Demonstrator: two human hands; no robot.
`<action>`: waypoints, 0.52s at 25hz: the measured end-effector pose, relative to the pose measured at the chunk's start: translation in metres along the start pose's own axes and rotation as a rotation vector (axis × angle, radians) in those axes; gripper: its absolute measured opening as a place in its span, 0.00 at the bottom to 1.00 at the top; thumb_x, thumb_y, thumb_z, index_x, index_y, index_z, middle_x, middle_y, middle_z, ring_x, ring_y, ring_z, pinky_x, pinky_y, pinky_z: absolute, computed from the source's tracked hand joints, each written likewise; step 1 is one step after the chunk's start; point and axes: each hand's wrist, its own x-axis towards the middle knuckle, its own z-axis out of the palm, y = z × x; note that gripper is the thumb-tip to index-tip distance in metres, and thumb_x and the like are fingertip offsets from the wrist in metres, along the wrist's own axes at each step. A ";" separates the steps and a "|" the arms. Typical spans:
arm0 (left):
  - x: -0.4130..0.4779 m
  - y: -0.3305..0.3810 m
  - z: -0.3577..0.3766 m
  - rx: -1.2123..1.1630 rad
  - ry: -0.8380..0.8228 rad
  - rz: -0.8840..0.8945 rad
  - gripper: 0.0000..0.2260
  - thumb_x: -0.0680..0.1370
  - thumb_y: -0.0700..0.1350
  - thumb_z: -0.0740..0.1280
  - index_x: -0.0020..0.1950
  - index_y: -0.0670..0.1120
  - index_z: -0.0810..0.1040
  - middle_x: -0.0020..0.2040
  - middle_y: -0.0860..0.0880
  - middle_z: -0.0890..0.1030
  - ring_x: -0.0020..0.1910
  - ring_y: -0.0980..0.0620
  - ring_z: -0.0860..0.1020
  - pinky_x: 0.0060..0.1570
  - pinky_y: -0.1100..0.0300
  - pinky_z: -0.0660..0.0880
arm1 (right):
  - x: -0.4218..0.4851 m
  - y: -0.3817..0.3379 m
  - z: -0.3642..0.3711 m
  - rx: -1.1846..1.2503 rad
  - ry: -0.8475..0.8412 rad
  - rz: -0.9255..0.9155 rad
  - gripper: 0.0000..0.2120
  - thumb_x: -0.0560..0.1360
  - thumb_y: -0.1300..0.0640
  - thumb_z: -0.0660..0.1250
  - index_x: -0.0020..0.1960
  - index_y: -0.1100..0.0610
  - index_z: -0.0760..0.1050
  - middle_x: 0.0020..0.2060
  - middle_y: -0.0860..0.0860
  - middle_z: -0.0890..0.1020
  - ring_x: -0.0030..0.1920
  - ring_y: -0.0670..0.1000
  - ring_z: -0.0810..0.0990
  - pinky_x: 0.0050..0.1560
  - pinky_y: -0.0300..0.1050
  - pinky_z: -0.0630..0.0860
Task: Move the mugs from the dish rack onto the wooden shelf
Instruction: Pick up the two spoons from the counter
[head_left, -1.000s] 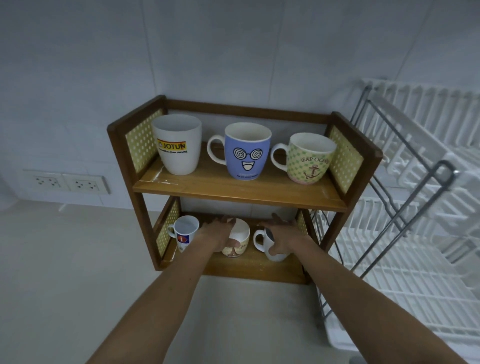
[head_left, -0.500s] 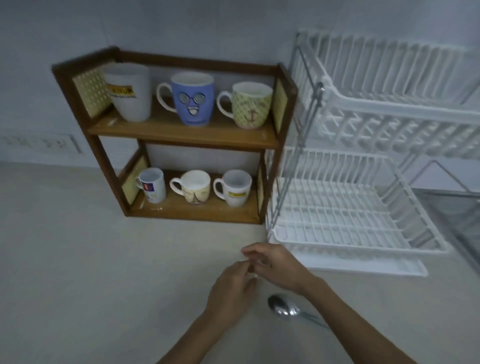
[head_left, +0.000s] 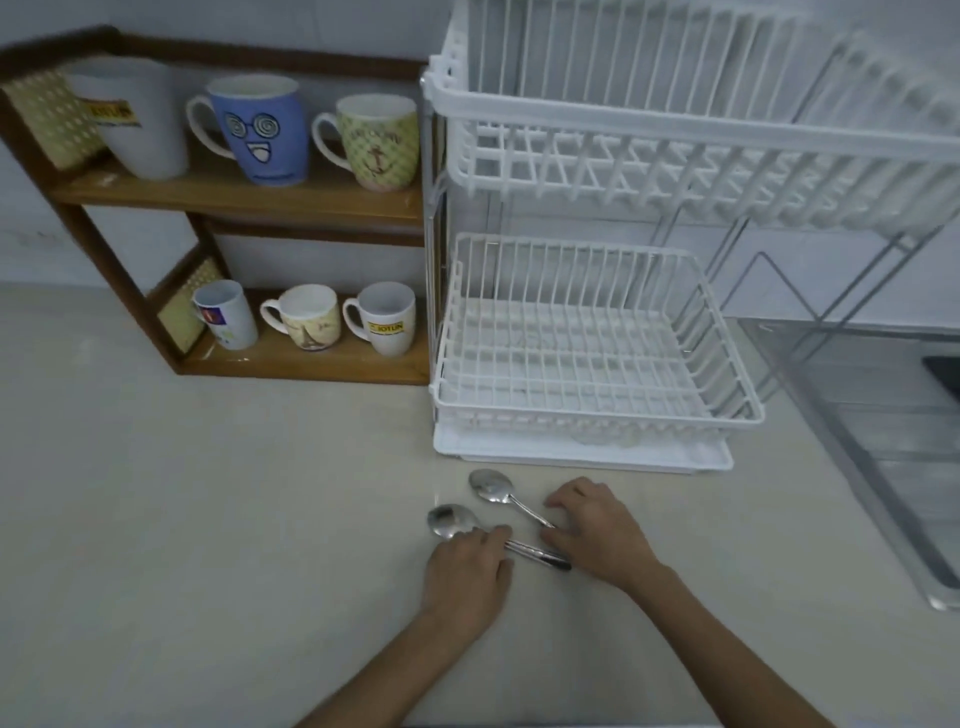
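The wooden shelf (head_left: 311, 203) stands at the back left with mugs on both boards. On top are a tall white mug (head_left: 132, 119), a blue face mug (head_left: 262, 130) and a green patterned mug (head_left: 379, 140). Below are a small white mug (head_left: 226, 314), a cream mug (head_left: 306, 325) and a white mug with a yellow label (head_left: 387, 319). The white dish rack (head_left: 597, 410) beside it holds no mugs. My left hand (head_left: 467, 571) lies palm down on the counter. My right hand (head_left: 597, 535) rests just to its right.
Two metal spoons lie on the counter in front of the rack: one (head_left: 491, 486) with its handle under my right fingers, the other (head_left: 449, 519) with its neck under my left fingers. A steel sink (head_left: 883, 441) is at the right.
Both hands came out of the lower shelf, leaving two mugs there, and dropped to the counter. The view swung right and down. My hands now touch the spoons.
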 end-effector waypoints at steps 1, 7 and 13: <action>0.000 0.004 0.001 0.009 0.017 -0.028 0.16 0.79 0.53 0.54 0.65 0.53 0.70 0.56 0.49 0.79 0.55 0.47 0.77 0.51 0.54 0.72 | 0.000 -0.002 0.001 -0.032 0.001 -0.019 0.17 0.72 0.47 0.69 0.60 0.50 0.76 0.56 0.47 0.76 0.57 0.52 0.73 0.56 0.45 0.71; -0.007 0.005 -0.009 0.136 -0.025 -0.287 0.17 0.79 0.55 0.56 0.62 0.46 0.70 0.59 0.45 0.76 0.57 0.44 0.75 0.52 0.53 0.72 | 0.008 -0.024 -0.003 -0.013 -0.099 -0.033 0.07 0.73 0.56 0.64 0.49 0.58 0.75 0.47 0.55 0.80 0.48 0.57 0.78 0.46 0.48 0.75; -0.015 -0.011 -0.041 0.026 -0.156 -0.535 0.19 0.79 0.39 0.56 0.70 0.43 0.62 0.61 0.40 0.73 0.59 0.41 0.75 0.55 0.52 0.73 | 0.011 -0.019 -0.038 0.273 -0.267 -0.096 0.04 0.68 0.60 0.68 0.40 0.52 0.79 0.34 0.47 0.83 0.36 0.46 0.81 0.36 0.36 0.72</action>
